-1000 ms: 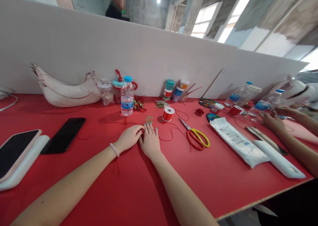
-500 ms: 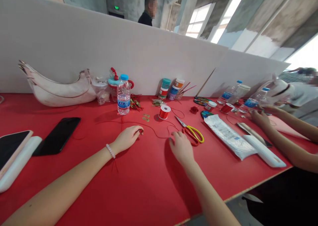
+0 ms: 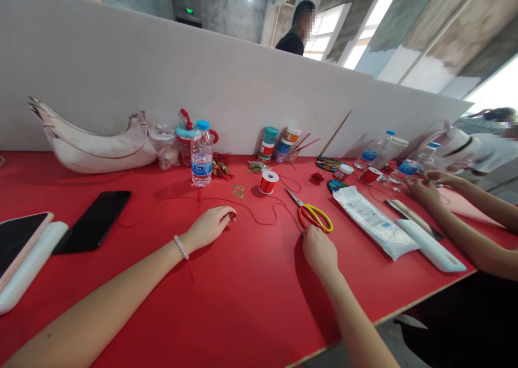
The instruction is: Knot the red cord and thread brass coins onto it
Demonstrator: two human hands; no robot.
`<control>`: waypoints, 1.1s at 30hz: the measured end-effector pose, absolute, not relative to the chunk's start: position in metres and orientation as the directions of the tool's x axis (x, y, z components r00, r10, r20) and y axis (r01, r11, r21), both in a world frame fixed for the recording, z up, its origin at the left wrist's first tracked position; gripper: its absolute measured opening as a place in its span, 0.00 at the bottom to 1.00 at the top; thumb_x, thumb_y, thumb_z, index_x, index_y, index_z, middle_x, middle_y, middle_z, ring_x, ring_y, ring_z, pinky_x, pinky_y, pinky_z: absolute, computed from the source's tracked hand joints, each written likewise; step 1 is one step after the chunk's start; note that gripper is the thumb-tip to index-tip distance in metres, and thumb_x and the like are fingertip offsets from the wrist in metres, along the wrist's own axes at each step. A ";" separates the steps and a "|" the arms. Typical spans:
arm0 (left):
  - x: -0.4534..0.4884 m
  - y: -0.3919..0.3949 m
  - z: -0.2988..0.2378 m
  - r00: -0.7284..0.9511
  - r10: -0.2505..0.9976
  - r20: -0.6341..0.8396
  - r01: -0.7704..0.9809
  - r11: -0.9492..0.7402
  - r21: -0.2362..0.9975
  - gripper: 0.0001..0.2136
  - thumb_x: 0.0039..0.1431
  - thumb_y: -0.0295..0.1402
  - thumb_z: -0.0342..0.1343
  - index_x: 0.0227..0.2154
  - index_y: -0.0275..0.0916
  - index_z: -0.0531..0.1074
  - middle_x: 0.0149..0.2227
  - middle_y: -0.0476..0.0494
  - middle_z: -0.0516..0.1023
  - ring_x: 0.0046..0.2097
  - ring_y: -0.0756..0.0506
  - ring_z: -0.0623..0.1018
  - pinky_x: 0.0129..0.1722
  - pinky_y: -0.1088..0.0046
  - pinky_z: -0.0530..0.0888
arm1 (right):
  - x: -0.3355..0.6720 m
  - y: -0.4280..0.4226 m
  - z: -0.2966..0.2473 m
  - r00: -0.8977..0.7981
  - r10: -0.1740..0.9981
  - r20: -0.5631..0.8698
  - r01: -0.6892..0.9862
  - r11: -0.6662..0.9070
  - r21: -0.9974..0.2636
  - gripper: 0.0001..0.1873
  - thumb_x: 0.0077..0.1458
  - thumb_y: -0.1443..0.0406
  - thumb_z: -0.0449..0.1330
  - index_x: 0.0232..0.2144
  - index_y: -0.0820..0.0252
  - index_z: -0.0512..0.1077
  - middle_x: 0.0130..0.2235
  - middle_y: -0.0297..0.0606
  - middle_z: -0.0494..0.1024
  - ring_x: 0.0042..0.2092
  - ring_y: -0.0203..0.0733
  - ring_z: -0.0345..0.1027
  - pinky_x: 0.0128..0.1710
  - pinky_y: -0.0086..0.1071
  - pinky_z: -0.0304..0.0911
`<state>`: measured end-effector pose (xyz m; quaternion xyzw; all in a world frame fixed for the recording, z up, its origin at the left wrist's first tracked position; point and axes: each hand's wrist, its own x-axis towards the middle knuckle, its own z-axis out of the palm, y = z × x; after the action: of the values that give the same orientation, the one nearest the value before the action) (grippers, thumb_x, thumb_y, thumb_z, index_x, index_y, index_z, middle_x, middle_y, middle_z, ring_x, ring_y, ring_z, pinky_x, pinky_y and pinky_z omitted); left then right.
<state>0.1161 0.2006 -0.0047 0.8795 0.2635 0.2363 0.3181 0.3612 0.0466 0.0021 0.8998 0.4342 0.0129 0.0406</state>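
Note:
My left hand (image 3: pixel 208 229) rests over the red tabletop, thumb and fingers pinched on a small dark red piece (image 3: pixel 232 215) that looks like knotted cord. A pale bead bracelet circles that wrist, with thin red threads hanging from it. My right hand (image 3: pixel 320 250) is closed at the red handle loop of the scissors (image 3: pixel 315 217), whose blades point away to the upper left. Its fingertips are partly hidden. Loose red cord (image 3: pixel 259 221) winds between the hands. Beyond it stand a spool of red cord (image 3: pixel 268 183) and several small brass coins (image 3: pixel 238 191).
A water bottle (image 3: pixel 201 157), a white handbag (image 3: pixel 97 147) and paint jars (image 3: pixel 267 144) line the white partition (image 3: pixel 226 93). A black phone (image 3: pixel 97 219) lies at left. On the right lie a plastic-wrapped packet (image 3: pixel 372 222) and a co-worker's arms (image 3: pixel 465 227).
My right hand has moved right and toward me, from beside the scissors onto their handle, and its fingers have closed. My left hand has barely shifted. A person behind the partition has moved right.

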 end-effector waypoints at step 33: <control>0.124 0.204 -0.009 0.684 0.700 0.205 0.091 -0.360 0.929 0.09 0.55 0.28 0.50 0.37 0.36 0.71 0.37 0.43 0.78 0.38 0.48 0.77 0.41 0.70 0.74 | 0.290 0.117 -0.003 0.248 0.965 0.083 0.436 -0.034 -0.900 0.08 0.46 0.65 0.53 0.27 0.61 0.72 0.27 0.35 0.76 0.31 0.37 0.69 0.34 0.30 0.63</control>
<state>0.1235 0.2040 -0.0091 0.7671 0.2579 0.3026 0.5035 0.2898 0.1166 -0.0026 0.6540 0.5354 -0.2990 -0.4429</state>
